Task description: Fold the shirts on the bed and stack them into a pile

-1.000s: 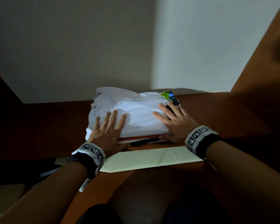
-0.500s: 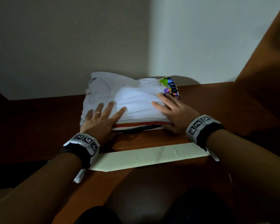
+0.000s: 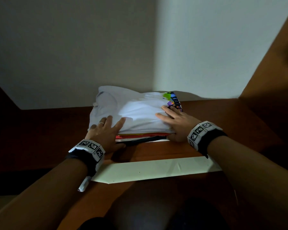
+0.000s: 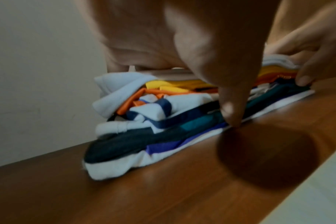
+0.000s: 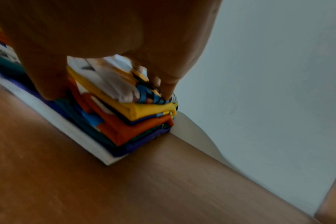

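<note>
My left hand lies flat on the shirt pile; my right hand spreads open on its right edge, thumb at the side.

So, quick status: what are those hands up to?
Left hand, right hand: flat on the shirt pile, thumbs at its front edge. Pile stacked on wooden surface. Nothing blocking.

Folded shirt pile, white on top, multicoloured layers beneath.
</note>
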Demonstrator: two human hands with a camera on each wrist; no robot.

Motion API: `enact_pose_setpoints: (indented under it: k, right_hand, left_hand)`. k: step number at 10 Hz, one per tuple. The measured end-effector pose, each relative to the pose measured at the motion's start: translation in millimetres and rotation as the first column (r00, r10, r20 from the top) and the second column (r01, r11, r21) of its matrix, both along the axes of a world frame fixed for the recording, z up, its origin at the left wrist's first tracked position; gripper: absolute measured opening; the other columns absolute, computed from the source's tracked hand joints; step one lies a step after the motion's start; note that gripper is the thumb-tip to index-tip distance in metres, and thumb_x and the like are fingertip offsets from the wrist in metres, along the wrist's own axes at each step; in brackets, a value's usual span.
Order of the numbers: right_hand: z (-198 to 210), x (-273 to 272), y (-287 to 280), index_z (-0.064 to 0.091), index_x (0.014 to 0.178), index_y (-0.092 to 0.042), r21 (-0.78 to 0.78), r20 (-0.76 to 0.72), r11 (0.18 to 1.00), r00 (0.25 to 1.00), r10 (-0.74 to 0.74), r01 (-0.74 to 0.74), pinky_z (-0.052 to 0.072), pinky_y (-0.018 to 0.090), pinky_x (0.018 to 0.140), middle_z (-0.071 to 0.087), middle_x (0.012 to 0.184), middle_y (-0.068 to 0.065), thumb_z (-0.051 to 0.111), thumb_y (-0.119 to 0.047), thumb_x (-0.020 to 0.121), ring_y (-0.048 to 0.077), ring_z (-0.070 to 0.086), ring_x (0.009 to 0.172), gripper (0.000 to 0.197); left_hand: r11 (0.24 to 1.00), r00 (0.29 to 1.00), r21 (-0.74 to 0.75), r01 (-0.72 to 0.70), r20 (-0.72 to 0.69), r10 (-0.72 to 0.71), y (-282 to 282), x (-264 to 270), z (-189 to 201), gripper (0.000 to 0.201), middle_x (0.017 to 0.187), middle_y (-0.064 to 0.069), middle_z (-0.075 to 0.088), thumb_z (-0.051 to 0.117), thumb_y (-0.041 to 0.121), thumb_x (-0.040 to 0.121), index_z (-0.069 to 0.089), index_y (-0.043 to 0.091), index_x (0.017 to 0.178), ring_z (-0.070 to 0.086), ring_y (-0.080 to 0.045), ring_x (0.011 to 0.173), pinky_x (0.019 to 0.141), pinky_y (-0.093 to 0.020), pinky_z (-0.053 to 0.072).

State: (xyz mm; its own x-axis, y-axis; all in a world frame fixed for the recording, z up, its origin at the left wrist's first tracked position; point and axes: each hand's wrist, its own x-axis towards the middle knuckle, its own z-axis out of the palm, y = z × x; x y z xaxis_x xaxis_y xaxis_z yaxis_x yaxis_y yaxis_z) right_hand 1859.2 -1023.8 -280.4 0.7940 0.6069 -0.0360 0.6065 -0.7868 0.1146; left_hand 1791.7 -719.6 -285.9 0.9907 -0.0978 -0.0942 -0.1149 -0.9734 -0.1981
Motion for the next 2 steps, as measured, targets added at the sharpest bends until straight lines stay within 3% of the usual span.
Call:
enact_pose_setpoints:
  k: [1, 2]
  right_hand:
    - [4, -8, 1, 0.026, 0.15, -0.028, 0.116, 0.002, 0.993, 1.0, -0.011, 0.011, 0.038, 0.048, 0.109, 0.015, 0.161, 0.011, 0.064, -0.052, 0.083, 0.033, 0.024, 0.145, 0.081]
    - [4, -11, -2, 0.051, 0.132, -0.018, 0.239, 0.01, 0.971, 1.0, 0.001, -0.003, 0.048, 0.047, 0.099, 0.046, 0.143, 0.012, 0.064, -0.043, 0.081, 0.034, 0.049, 0.127, 0.058]
  left_hand:
    - [0.999, 0.998, -0.034, 0.006, 0.066, -0.004, -7, -10, 15, 0.088, 0.155, -0.004, 0.028, 0.041, 0.083, 0.08, 0.018, 0.034, 0.15, 0.035, -0.028, 0.14, 0.107, -0.052, 0.04]
    - [0.992, 0.997, -0.125, -0.016, 0.07, 0.025, -14, -19, 34, 0.073, 0.151, 0.002, 0.04, 0.05, 0.071, 0.086, 0.035, 0.033, 0.147, 0.045, -0.024, 0.135, 0.107, -0.045, 0.041]
